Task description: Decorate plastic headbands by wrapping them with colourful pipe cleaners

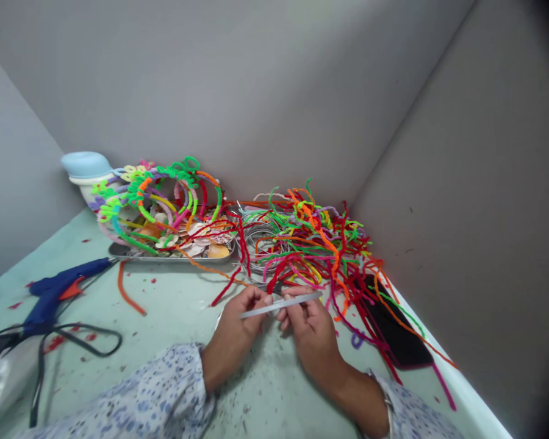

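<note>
A thin, pale grey band (281, 305), seen nearly edge-on, lies across the fingers of both hands at the middle of the table. My left hand (238, 323) pinches its left part between thumb and fingers. Near its right part, my right hand (310, 329) is closed on it, thumb and fingers pressed together. Just beyond the fingertips is a heap of pipe cleaners (315, 231) in red, orange, green and other colours. Silvery wire hoops (256, 244) show beside and partly under this heap.
Decorated pipe-cleaner headbands (165, 195) stand over a metal tray (178, 260) of shells, beside a white bottle (89, 180) with a blue lid. A blue glue gun (55, 289) with a dark cable lies left. A black phone (398, 329) lies right, partly under pipe cleaners. Grey walls enclose the table.
</note>
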The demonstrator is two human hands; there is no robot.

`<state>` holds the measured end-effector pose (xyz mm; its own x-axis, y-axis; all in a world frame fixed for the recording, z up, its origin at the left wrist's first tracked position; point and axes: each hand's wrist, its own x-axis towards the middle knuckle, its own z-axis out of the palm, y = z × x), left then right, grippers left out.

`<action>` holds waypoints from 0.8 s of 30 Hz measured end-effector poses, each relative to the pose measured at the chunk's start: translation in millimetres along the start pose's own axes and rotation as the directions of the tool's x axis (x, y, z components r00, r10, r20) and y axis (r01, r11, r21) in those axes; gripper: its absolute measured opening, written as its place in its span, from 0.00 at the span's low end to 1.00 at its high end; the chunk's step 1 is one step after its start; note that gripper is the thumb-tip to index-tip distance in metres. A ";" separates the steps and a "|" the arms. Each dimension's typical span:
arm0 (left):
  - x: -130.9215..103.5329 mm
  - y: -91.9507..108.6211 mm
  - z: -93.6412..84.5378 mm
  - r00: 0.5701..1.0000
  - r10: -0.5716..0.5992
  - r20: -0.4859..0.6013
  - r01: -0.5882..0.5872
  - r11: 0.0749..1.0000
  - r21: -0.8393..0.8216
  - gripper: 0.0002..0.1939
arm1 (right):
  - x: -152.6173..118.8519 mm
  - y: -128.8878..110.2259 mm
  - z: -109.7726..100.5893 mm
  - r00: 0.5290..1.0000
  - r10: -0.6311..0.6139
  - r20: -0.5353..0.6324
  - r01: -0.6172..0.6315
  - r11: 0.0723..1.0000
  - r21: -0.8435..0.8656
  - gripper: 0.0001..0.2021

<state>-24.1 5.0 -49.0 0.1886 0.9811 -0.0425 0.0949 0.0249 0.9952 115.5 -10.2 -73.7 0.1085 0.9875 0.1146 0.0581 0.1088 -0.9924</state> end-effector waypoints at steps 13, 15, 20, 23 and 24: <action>-1.8 -3.9 1.4 0.978 0.194 -0.075 -0.184 0.974 0.130 0.05 | 1.9 -6.4 0.2 0.997 0.034 -0.062 -0.034 0.999 0.001 0.11; -2.1 -2.7 1.2 0.973 0.218 -0.078 -0.202 0.964 0.174 0.06 | 1.4 -6.4 0.0 0.998 0.003 -0.060 -0.003 1.000 -0.004 0.11; -2.6 -1.2 2.3 0.965 0.249 -0.086 -0.226 0.950 0.216 0.05 | -0.3 -6.6 -1.8 0.997 -0.063 -0.038 0.061 0.997 -0.052 0.10; -2.8 -0.5 1.7 0.960 0.262 -0.096 -0.237 0.948 0.212 0.04 | -1.6 -6.1 -2.4 0.993 -0.105 -0.054 0.100 0.991 -0.093 0.09; -3.0 -0.1 1.3 0.958 0.269 -0.099 -0.245 0.947 0.209 0.04 | -2.1 -6.0 -2.2 0.991 -0.118 -0.063 0.111 0.989 -0.097 0.09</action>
<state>-23.4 1.7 -49.1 0.1096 0.9656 0.2360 0.2483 -0.2565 0.9341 117.1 -13.2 -67.9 0.1632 0.9587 0.2331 0.1663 0.2062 -0.9643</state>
